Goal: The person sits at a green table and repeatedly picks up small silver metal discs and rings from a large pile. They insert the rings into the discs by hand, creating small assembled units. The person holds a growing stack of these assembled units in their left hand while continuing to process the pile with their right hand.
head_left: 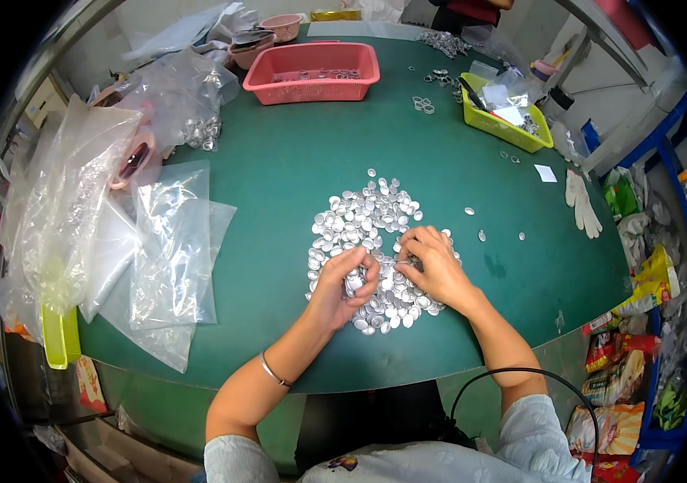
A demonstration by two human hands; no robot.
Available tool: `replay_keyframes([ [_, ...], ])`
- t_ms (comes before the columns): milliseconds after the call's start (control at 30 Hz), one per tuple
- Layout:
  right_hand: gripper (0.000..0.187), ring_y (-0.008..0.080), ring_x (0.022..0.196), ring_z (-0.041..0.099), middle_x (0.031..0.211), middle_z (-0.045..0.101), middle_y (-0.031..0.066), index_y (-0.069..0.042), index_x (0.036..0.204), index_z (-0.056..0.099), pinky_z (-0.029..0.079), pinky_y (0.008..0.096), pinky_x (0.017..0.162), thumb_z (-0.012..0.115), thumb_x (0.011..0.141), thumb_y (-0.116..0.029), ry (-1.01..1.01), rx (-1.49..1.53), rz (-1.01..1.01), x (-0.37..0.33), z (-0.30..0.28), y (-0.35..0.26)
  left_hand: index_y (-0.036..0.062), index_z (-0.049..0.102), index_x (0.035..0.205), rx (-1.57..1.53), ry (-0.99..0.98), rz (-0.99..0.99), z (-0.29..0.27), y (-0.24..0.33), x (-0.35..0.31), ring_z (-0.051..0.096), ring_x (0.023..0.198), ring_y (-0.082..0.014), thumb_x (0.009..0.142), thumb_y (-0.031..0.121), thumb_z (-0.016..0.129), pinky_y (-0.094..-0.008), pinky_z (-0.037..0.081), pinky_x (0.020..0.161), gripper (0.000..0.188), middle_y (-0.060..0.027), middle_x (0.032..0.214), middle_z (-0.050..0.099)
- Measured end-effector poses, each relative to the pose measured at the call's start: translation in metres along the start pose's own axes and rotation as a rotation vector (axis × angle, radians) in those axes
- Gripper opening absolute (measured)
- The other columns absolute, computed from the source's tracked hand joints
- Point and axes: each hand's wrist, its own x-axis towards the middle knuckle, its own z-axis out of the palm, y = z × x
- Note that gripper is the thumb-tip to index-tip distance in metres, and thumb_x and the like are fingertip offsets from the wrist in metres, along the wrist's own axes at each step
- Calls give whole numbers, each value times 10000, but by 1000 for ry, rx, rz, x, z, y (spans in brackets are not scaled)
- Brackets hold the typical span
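A spread heap of small silver oval metal pieces (367, 211) lies on the green table (279, 161) in front of me. My left hand (342, 286) rests over the near left side of the heap, palm turned up, with its fingers curled round several of the ovals. On the heap's right side, my right hand (433, 266) is turned down, thumb and fingertips drawn together. Whatever sits between those fingertips is too small to make out. Both hands are close together, with loose ovals between and around them.
A pink basin (311, 74) holding small metal parts stands at the far side. Farther right is a yellow-green basket (507, 121). Clear plastic bags (174, 241) cover the left side. A white glove (581, 205) lies by the right edge. Another person (472, 12) stands beyond the table.
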Motion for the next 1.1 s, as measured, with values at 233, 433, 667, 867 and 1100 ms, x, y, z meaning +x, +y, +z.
replay_keyframes([
  [233, 95, 97, 687, 550, 766, 595, 45, -23, 822, 555, 440, 247, 621, 617, 788, -86, 98, 729, 363, 2, 6, 15, -20, 499, 1075, 153, 86, 28, 8, -2, 3, 385, 516, -52, 860, 109, 520, -147, 245, 360, 252, -46, 803, 507],
  [433, 133, 119, 653, 554, 841, 588, 89, 28, 927, 537, 474, 231, 592, 560, 840, -71, 79, 1688, 554, 3, 6, 8, 0, 580, 969, 411, 150, 0, 12, -7, -2, 384, 475, -28, 842, 132, 564, -145, 238, 373, 185, 13, 653, 490],
  [667, 135, 114, 622, 559, 771, 583, 53, -6, 908, 540, 473, 238, 565, 604, 794, -41, 158, 1410, 526, -7, 22, -7, 4, 592, 895, 710, 226, 71, 27, -12, -2, 346, 426, -20, 837, 139, 585, -163, 205, 356, 147, 42, 553, 447],
  [867, 100, 93, 631, 543, 783, 570, 49, 4, 897, 536, 441, 208, 575, 578, 826, -52, 86, 1413, 455, -11, 19, -17, 11, 564, 838, 614, 242, 50, 23, -14, -3, 339, 423, -17, 835, 119, 586, -162, 200, 360, 110, 38, 534, 433],
  [1100, 168, 112, 630, 500, 789, 527, 41, -13, 960, 514, 401, 219, 572, 476, 904, -166, -31, 1638, 568, -10, 17, -15, 26, 556, 848, 593, 274, 132, 21, -12, -2, 347, 416, -17, 819, 96, 600, -163, 212, 359, 87, 32, 533, 437],
])
